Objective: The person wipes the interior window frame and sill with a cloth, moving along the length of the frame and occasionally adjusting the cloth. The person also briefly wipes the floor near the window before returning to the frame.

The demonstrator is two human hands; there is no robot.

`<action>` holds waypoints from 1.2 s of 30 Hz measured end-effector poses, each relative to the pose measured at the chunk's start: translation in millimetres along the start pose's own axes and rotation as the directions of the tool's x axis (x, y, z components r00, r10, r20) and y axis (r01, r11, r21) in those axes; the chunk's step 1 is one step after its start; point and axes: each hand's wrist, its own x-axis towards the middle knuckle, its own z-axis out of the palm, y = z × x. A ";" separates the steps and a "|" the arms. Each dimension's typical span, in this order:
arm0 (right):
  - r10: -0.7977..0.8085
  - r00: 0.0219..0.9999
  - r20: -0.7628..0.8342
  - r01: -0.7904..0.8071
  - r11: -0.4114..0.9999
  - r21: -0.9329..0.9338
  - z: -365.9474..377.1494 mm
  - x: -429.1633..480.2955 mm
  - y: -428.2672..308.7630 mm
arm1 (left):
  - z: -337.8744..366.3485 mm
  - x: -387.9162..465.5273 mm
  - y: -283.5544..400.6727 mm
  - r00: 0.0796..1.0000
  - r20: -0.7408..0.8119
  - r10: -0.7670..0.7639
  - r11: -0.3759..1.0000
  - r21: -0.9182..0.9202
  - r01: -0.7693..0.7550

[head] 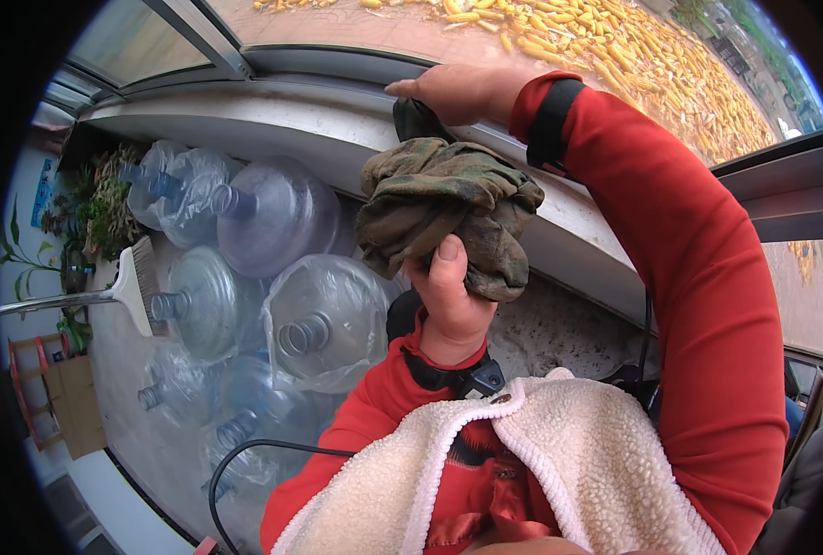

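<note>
A bunched camouflage cloth (pixel 453 201), green and brown, is held up in front of my chest. My left hand (pixel 453 298) grips its lower side, with the thumb over the folds. At the cloth's upper end, my right hand (pixel 460 94) is bent over a dark green end of fabric, beside the window frame; its fingertips are partly hidden. Behind the cloth runs a white window sill (pixel 300 125).
Several large clear plastic water bottles (pixel 279 215), some in plastic bags, stand on the floor at the left, near a broom (pixel 134 288) and potted plants (pixel 109 201). Corn cobs (pixel 619 48) lie outside the window. A black cable (pixel 245 447) loops at the lower left.
</note>
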 end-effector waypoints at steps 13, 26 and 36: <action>-0.027 0.996 0.081 0.026 1.000 0.007 5.2 10.1 8.2 | 4.6 4.8 5.9 1.000 -0.003 0.014 0.999 0.035 -0.014; 0.175 0.982 0.064 -0.177 0.984 0.023 14.2 9.5 -5.6 | 15.1 6.9 -7.2 1.000 -0.013 -0.014 1.000 -0.001 0.014; 0.220 0.971 0.093 -0.215 0.974 -0.067 18.7 -52.7 1.3 | 13.1 1.6 -5.4 1.000 0.011 -0.017 0.998 0.064 0.017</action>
